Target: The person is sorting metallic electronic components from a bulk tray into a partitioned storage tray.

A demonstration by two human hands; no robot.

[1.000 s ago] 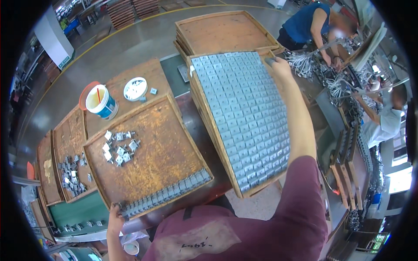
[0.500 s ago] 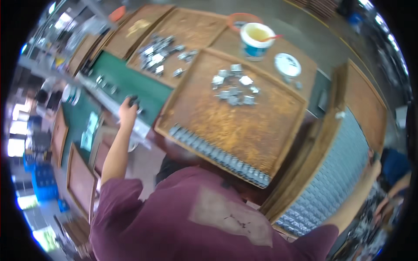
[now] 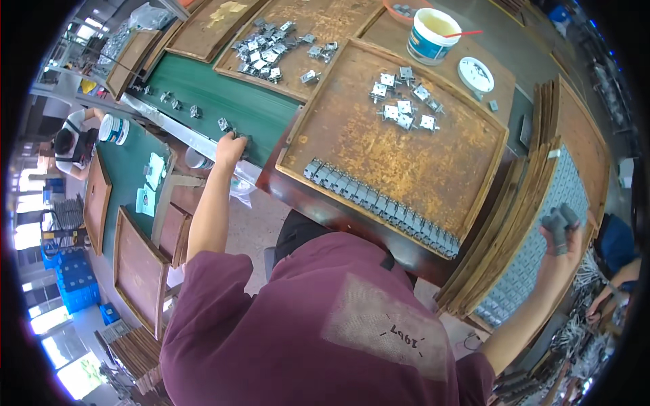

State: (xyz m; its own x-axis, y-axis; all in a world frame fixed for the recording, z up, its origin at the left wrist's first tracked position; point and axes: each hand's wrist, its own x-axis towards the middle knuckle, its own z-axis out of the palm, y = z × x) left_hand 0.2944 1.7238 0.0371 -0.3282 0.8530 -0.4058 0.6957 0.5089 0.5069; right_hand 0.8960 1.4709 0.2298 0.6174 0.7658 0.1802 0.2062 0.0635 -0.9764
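My left hand (image 3: 231,149) reaches onto the green conveyor belt (image 3: 264,115), its fingers closed on a small metal bracket-like part (image 3: 225,124). The fingers hide some of that part. On the right, my right hand (image 3: 569,245) is raised over a tray densely filled with rows of grey parts (image 3: 521,274). Its fingers are curled, with grey shapes (image 3: 559,222) at their ends. Whether these are finger covers or held pieces, I cannot tell. Between my hands lies a worn wooden tray (image 3: 359,145), with a neat row of grey metal parts (image 3: 379,206) along its near edge.
A loose cluster of metal parts (image 3: 405,108) lies in the central tray's far half. Beyond it stand a white-blue bucket (image 3: 428,49) with a red stick and a round white lid (image 3: 475,76). More parts (image 3: 264,51) lie on another tray. Another person (image 3: 73,139) is at the far left.
My view has shifted, so the trays sit farther right. My right hand has lifted away from the outer edge of the filled tray. My left hand remains at the belt.
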